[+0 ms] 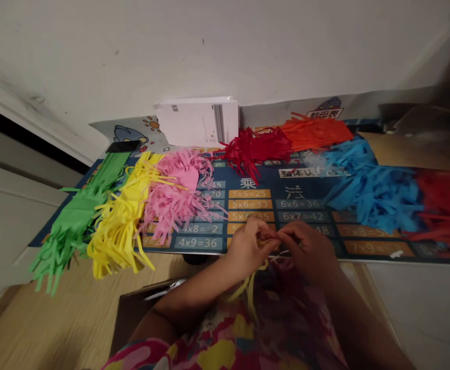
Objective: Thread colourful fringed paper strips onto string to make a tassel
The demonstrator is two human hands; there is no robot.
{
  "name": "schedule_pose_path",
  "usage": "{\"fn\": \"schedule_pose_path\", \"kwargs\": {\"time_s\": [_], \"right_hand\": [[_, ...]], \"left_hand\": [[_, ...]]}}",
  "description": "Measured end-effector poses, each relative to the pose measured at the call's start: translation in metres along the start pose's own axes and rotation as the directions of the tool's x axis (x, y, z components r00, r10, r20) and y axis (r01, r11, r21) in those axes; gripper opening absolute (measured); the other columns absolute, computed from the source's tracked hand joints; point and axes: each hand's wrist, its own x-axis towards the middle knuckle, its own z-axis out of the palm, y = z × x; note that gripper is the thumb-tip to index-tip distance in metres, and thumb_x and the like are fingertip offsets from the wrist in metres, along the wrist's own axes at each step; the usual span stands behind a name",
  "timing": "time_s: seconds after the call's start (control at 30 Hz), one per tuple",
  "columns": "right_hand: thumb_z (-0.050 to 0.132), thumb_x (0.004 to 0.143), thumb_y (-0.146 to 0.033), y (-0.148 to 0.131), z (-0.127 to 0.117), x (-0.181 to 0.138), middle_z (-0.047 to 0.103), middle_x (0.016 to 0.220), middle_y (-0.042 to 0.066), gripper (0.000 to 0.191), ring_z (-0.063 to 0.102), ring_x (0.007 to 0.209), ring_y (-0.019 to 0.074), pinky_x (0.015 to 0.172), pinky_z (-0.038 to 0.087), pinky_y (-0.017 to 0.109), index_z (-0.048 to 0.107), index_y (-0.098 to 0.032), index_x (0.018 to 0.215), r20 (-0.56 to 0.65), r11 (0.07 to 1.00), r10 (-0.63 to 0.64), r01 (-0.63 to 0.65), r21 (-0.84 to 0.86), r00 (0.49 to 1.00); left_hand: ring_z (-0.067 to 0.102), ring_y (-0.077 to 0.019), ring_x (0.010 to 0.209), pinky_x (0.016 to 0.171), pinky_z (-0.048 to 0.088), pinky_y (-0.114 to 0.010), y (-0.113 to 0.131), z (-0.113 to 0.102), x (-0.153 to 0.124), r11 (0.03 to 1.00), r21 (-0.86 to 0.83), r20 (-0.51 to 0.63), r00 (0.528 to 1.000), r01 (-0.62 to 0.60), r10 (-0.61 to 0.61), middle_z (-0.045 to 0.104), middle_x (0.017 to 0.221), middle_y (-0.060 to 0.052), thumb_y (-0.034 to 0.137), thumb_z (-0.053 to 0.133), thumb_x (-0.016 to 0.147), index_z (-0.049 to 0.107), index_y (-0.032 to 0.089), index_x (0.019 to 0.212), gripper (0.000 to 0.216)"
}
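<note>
My left hand (250,247) and my right hand (310,252) meet at the near edge of the table, fingertips pinched together. Both are closed on a yellow paper tassel (250,292), whose narrow strips dangle below them over the patterned clothing. Its upper end is mostly hidden by the fingers. Thin pale strands show just under the right fingertips. Beyond and left of the hands lies fringed pink paper (186,177), with fringed yellow paper (126,221) beside it and fringed green paper (76,210) farthest left.
Fringed red paper (261,146), orange paper (317,131) and blue paper (379,192) lie along the back and right. More red paper (446,205) is at the far right. A white box (199,123) leans against the wall. A multiplication chart (199,242) covers the table.
</note>
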Motion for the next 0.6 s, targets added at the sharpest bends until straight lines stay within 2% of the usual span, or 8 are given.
{"fn": "schedule_pose_path", "kwargs": {"time_s": [0.13, 0.27, 0.37, 0.47, 0.53, 0.6], "right_hand": [[0.055, 0.094, -0.03, 0.006, -0.014, -0.007, 0.073, 0.086, 0.003, 0.019, 0.067, 0.079, 0.019, 0.072, 0.05, 0.029, 0.072, -0.024, 0.086, 0.065, 0.999, -0.039, 0.037, 0.023, 0.997], [0.057, 0.093, -0.029, 0.006, -0.02, -0.015, 0.073, 0.087, 0.003, 0.018, 0.068, 0.081, 0.0186, 0.072, 0.051, 0.028, 0.074, -0.025, 0.089, 0.098, 0.997, -0.062, 0.058, 0.044, 0.993], [0.058, 0.09, -0.027, 0.005, -0.014, -0.019, 0.07, 0.081, 0.002, 0.014, 0.064, 0.075, 0.0173, 0.068, 0.048, 0.028, 0.07, -0.023, 0.083, 0.124, 0.995, -0.015, 0.003, 0.099, 0.992], [0.057, 0.092, -0.032, 0.009, -0.014, -0.018, 0.064, 0.075, 0.001, 0.019, 0.06, 0.066, 0.0147, 0.063, 0.048, 0.026, 0.064, -0.022, 0.078, 0.155, 0.941, 0.087, -0.132, 0.311, 0.984], [0.057, 0.095, -0.038, 0.017, -0.028, -0.016, 0.064, 0.079, 0.001, 0.023, 0.061, 0.07, 0.0142, 0.067, 0.05, 0.026, 0.063, -0.021, 0.08, 0.061, 0.897, 0.192, -0.2, 0.394, 0.98], [0.057, 0.097, -0.04, 0.028, -0.051, -0.016, 0.067, 0.092, 0.004, 0.023, 0.064, 0.081, 0.0149, 0.075, 0.053, 0.029, 0.066, -0.02, 0.09, -0.143, 0.925, 0.261, -0.206, 0.318, 0.955]], "left_hand": [[0.07, -0.0166, 0.079, 0.073, 0.053, -0.028, 0.004, 0.001, -0.001, 0.998, -0.061, 0.068, 0.998, 0.016, -0.011, 0.07, 0.084, 0.0, 0.031, 0.079, 0.078, 0.052, 0.023, 0.091, 0.031], [0.069, -0.0151, 0.079, 0.072, 0.052, -0.026, 0.011, 0.001, -0.002, 0.992, -0.114, 0.146, 0.989, 0.049, -0.032, 0.07, 0.088, 0.0, 0.027, 0.078, 0.078, 0.052, 0.022, 0.093, 0.03], [0.067, -0.0143, 0.079, 0.072, 0.052, -0.026, 0.011, 0.003, -0.003, 0.997, -0.075, 0.141, 0.99, 0.002, 0.008, 0.066, 0.088, 0.0, 0.024, 0.076, 0.078, 0.053, 0.022, 0.091, 0.027], [0.066, -0.0139, 0.074, 0.068, 0.052, -0.025, 0.011, 0.006, -0.002, 0.996, -0.087, 0.166, 0.986, 0.024, -0.01, 0.065, 0.083, 0.001, 0.025, 0.077, 0.078, 0.051, 0.022, 0.091, 0.03], [0.066, -0.0139, 0.074, 0.068, 0.052, -0.025, 0.011, 0.005, -0.003, 0.997, -0.071, 0.165, 0.986, 0.016, -0.005, 0.066, 0.083, 0.001, 0.024, 0.077, 0.078, 0.051, 0.022, 0.092, 0.03], [0.066, -0.0146, 0.078, 0.071, 0.052, -0.026, 0.011, 0.0, -0.007, 0.998, 0.016, 0.206, 0.977, -0.061, 0.056, 0.068, 0.088, -0.001, 0.023, 0.075, 0.08, 0.055, 0.021, 0.095, 0.025]]}}
